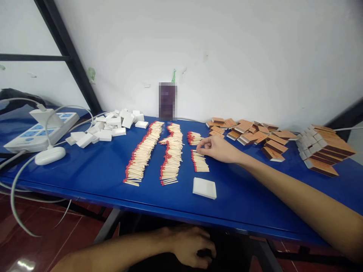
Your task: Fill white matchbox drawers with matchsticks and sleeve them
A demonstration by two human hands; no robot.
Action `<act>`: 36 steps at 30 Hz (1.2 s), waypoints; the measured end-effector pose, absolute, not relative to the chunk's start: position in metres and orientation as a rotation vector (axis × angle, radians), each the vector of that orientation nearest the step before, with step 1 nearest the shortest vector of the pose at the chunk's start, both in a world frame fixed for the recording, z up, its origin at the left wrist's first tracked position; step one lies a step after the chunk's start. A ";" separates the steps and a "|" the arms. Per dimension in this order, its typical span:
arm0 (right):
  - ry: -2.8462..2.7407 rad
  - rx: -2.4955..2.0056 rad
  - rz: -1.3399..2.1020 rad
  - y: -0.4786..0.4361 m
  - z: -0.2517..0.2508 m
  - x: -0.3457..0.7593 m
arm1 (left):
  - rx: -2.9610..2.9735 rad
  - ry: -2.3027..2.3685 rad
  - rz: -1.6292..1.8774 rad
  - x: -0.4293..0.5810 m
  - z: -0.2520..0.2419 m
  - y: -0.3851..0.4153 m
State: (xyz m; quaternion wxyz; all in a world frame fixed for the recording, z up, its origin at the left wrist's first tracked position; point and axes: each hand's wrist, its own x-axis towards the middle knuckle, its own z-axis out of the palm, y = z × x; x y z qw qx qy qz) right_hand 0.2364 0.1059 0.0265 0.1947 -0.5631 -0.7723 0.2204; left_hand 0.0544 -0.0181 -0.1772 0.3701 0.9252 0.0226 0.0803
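Note:
My right hand [217,147] reaches over the blue table with thumb and forefinger pinched together. Its fingertips are between two small groups of red-tipped matches, a farther group [195,138] and a nearer group [200,163]; what is in the pinch, if anything, is hidden. Just in front of the nearer group lies an open white matchbox tray [204,188]. Two long rows of matches, a left row [143,155] and a middle row [171,158], run away from me, red heads to the left. Below the table edge, my left hand [193,245] rests over my lap, fingers loosely curled and apart, seemingly holding nothing.
White matchbox trays [110,126] are heaped at the back left, beside a power strip [42,132] with cables. Brown matchbox sleeves [252,134] lie scattered at the back right. Stacked matchboxes [323,149] stand farther right. A blurred-out dark object [168,101] leans against the wall.

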 end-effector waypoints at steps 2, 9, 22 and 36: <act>-2.147 -1.563 0.610 0.108 0.025 0.237 | 2.373 0.058 0.203 0.054 -0.177 -0.018; -2.151 -1.486 0.291 0.112 0.015 0.234 | 2.367 0.063 0.187 0.055 -0.179 -0.018; -2.189 -1.444 0.276 0.112 0.012 0.235 | 2.351 0.083 0.165 0.055 -0.175 -0.019; -2.162 -1.474 0.375 0.113 0.015 0.234 | 2.370 0.063 0.169 0.056 -0.177 -0.018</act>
